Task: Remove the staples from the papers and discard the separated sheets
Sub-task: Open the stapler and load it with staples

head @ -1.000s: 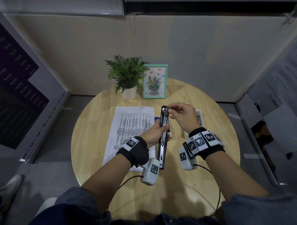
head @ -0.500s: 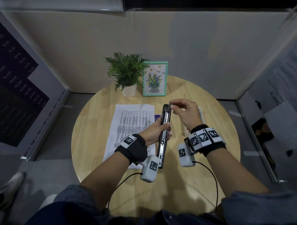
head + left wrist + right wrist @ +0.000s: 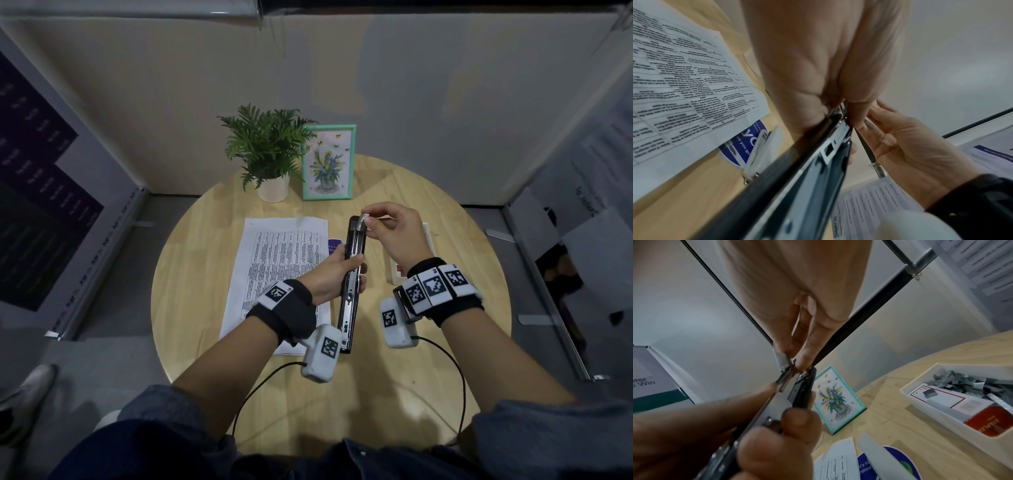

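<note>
My left hand (image 3: 342,270) grips a long black stapler (image 3: 352,274) around its middle and holds it above the table, swung open with its metal channel facing up. At the stapler's far end my right hand (image 3: 369,223) pinches a short silver staple strip (image 3: 363,219) between thumb and fingertips. The right wrist view shows the strip (image 3: 782,360) sitting at the mouth of the channel. The printed papers (image 3: 281,267) lie flat on the round wooden table (image 3: 428,359), left of the stapler. A white staple remover (image 3: 758,152) rests on a blue round sticker (image 3: 742,146) beside them.
A white tray (image 3: 941,404) with loose staple strips (image 3: 972,382) and a red staple box sits to the right, under my right hand. A potted plant (image 3: 267,147) and a mint-framed flower picture (image 3: 329,162) stand at the table's far edge. Panels wall in both sides.
My right hand has drawn its pinch slightly up and right at the stapler's far end, and the silver strip now shows there. The left hand keeps its grip.
</note>
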A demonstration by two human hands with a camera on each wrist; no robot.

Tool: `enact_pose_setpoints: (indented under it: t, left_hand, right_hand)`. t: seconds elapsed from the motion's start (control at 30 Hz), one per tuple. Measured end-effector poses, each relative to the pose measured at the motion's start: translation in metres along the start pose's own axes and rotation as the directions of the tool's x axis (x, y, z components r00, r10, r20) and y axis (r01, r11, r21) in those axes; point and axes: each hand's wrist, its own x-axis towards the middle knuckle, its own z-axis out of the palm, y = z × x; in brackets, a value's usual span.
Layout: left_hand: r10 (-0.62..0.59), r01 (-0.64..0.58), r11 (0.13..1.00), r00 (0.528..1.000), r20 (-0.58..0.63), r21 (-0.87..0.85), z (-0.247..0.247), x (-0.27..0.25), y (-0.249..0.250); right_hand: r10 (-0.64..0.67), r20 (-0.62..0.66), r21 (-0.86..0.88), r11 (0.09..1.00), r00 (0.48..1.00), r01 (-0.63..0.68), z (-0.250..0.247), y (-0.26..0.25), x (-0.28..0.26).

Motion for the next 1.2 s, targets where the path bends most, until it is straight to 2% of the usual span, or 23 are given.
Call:
enact_pose_setpoints:
  t: [0.2, 0.37, 0.47, 0.6, 0.67, 0.73, 0.83, 0.87, 0.9, 0.93, 0.97, 1.03, 1.07, 1.1, 1.13, 1.2]
  left_hand:
    - [-0.009, 0.009, 0.999, 1.000, 0.002, -0.042, 0.000, 0.001, -0.001]
    - [-0.001, 0.001, 0.999, 1.000, 0.003, -0.032, 0.001, 0.002, -0.001]
    - [0.008, -0.008, 1.000, 1.000, -0.013, -0.027, 0.000, 0.003, -0.001]
    - [0.022, -0.022, 1.000, 0.999, -0.026, 0.000, 0.000, 0.004, 0.000]
    - [0.021, -0.021, 1.000, 0.999, -0.028, -0.003, 0.000, 0.004, 0.000]
    - [0.023, -0.024, 1.000, 0.999, -0.034, -0.013, 0.000, 0.003, 0.001]
    - [0.031, -0.034, 0.999, 0.998, -0.060, -0.037, -0.005, 0.005, 0.001]
    - [0.039, -0.044, 0.997, 0.996, -0.077, -0.062, -0.009, 0.005, 0.001]
    - [0.044, -0.054, 0.994, 0.994, -0.096, -0.099, -0.013, 0.007, 0.002]
    - [0.050, -0.068, 0.987, 0.991, -0.123, -0.145, -0.016, 0.008, 0.003]
    - [0.054, -0.084, 0.978, 0.986, -0.157, -0.189, -0.020, 0.010, 0.004]
    - [0.068, -0.128, 0.953, 0.973, -0.220, -0.273, -0.024, 0.011, 0.005]
    - [0.079, -0.149, 0.943, 0.968, -0.237, -0.297, -0.026, 0.011, 0.005]
    - [0.090, -0.163, 0.940, 0.966, -0.243, -0.301, -0.028, 0.013, 0.003]
    - [0.094, -0.166, 0.944, 0.964, -0.250, -0.286, -0.028, 0.013, 0.002]
    - [0.102, -0.167, 0.954, 0.961, -0.256, -0.249, -0.028, 0.013, -0.001]
  right_hand:
    - [-0.036, -0.004, -0.074, 0.997, 0.999, 0.036, 0.000, 0.002, -0.001]
    - [-0.180, -0.014, -0.258, 0.951, 0.984, 0.170, 0.000, 0.005, 0.000]
    - [-0.265, 0.023, -0.420, 0.872, 0.964, 0.250, 0.000, 0.007, 0.000]
    - [-0.368, 0.124, -0.610, 0.704, 0.922, 0.363, 0.004, 0.013, -0.005]
    - [-0.392, 0.081, -0.602, 0.714, 0.916, 0.359, 0.007, 0.012, -0.006]
    - [-0.340, -0.010, -0.490, 0.822, 0.940, 0.292, 0.009, 0.011, -0.005]
    - [-0.110, -0.111, -0.262, 0.962, 0.988, 0.078, 0.008, 0.011, -0.007]
    - [-0.017, -0.094, -0.248, 0.969, 0.995, -0.007, 0.005, 0.012, -0.009]
    - [0.081, -0.024, -0.284, 0.955, 0.996, -0.084, 0.002, 0.011, -0.014]
    - [0.201, 0.095, -0.341, 0.927, 0.975, -0.158, -0.001, 0.011, -0.021]
    - [0.332, 0.226, -0.366, 0.900, 0.916, -0.236, -0.003, 0.012, -0.029]
    - [0.545, 0.419, -0.302, 0.838, 0.726, -0.454, -0.002, 0.016, -0.047]
    - [0.598, 0.476, -0.238, 0.794, 0.645, -0.559, 0.000, 0.018, -0.056]
    - [0.618, 0.517, -0.165, 0.751, 0.592, -0.640, 0.003, 0.021, -0.061]
    - [0.619, 0.545, -0.105, 0.720, 0.566, -0.686, 0.005, 0.024, -0.066]
    - [0.601, 0.560, -0.044, 0.709, 0.571, -0.703, 0.008, 0.025, -0.069]
